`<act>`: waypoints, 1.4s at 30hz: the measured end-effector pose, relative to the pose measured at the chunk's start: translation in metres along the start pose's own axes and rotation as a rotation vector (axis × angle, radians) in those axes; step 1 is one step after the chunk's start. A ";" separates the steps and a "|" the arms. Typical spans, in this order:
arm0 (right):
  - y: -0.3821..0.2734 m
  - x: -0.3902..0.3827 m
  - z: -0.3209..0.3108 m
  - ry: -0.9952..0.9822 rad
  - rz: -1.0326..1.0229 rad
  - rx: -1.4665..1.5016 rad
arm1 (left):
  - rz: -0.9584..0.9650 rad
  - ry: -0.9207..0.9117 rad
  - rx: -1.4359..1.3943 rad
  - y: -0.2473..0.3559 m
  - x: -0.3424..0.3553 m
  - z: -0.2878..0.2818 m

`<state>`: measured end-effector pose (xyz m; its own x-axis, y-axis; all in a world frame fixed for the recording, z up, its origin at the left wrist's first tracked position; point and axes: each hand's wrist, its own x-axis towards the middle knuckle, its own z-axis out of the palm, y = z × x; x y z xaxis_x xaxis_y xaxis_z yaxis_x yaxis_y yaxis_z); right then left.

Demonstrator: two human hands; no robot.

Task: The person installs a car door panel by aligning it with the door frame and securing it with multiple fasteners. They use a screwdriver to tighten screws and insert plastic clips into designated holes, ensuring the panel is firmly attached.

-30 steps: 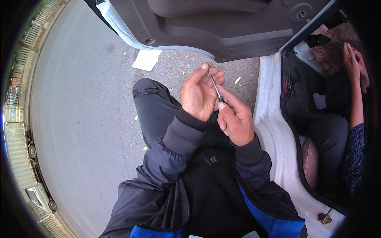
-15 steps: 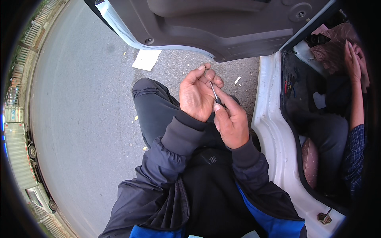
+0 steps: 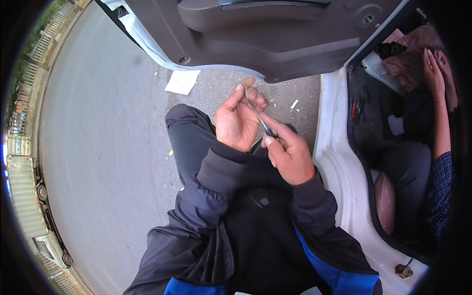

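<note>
My right hand (image 3: 291, 156) is closed round the dark handle of a thin screwdriver (image 3: 262, 121). Its slim metal shaft slants up and left across the palm of my left hand (image 3: 235, 123). With the palm turned up, the left thumb and fingers are curled together around a small yellowish piece (image 3: 245, 85) at the shaft's tip; it is too small to name. Both hands are held above my lap, between my bent knees.
An open vehicle door (image 3: 275, 44) spans the top, and a white door sill (image 3: 334, 142) runs down the right. Inside sits another person, with a hand (image 3: 434, 73) raised. White paper (image 3: 182, 82) lies on the road. A parked truck (image 3: 27, 196) stands far left.
Both hands have shifted; the left one has moved slightly left. More of the screwdriver shaft and the yellowish piece at its tip now shows. The door sits slightly lower in view.
</note>
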<state>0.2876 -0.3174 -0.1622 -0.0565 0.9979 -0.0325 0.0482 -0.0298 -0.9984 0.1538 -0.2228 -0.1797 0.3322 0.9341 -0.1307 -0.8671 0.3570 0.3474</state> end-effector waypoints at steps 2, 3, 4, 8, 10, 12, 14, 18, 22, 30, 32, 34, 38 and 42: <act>-0.005 -0.001 -0.012 -0.067 -0.024 -0.062 | 0.023 0.004 0.037 0.013 0.001 0.002; -0.007 -0.003 -0.015 -0.001 0.094 0.099 | 0.005 -0.091 0.073 0.019 0.000 0.004; -0.009 -0.004 -0.020 0.010 0.115 0.124 | -0.021 -0.129 0.116 0.024 -0.003 0.006; -0.010 -0.001 -0.017 0.027 -0.019 0.088 | 0.022 -0.182 0.254 0.030 -0.005 0.014; -0.016 -0.003 -0.026 -0.087 -0.023 -0.100 | 0.086 -0.172 0.302 0.029 -0.004 0.017; -0.022 -0.003 -0.031 -0.028 -0.024 -0.078 | 0.017 -0.204 0.340 0.029 -0.005 0.018; -0.026 -0.003 -0.030 0.160 0.013 0.165 | -0.052 -0.260 0.371 0.022 -0.009 0.017; -0.019 0.013 -0.027 0.193 -0.099 0.265 | -0.211 -0.245 0.375 -0.001 -0.019 0.015; -0.012 0.020 -0.025 0.223 -0.156 0.202 | -0.206 -0.206 0.412 -0.014 -0.022 0.015; 0.002 0.020 -0.033 0.384 -0.038 0.479 | -0.308 -0.242 0.261 -0.018 -0.014 -0.001; 0.005 0.022 -0.038 0.423 0.008 0.511 | -0.283 -0.123 0.243 -0.020 -0.014 -0.008; 0.009 0.020 -0.035 0.339 -0.071 0.212 | -0.279 -0.022 0.231 -0.026 -0.012 -0.017; 0.021 0.023 -0.029 0.184 -0.211 -0.400 | -0.330 0.213 0.250 -0.042 -0.004 -0.038; 0.041 0.026 -0.043 0.350 -0.227 -0.301 | -0.357 0.119 0.218 -0.044 0.005 -0.052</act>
<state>0.3309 -0.2900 -0.2022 0.2364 0.9383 0.2523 0.3615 0.1561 -0.9192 0.1747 -0.2339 -0.2436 0.5409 0.7506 -0.3794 -0.6026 0.6606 0.4477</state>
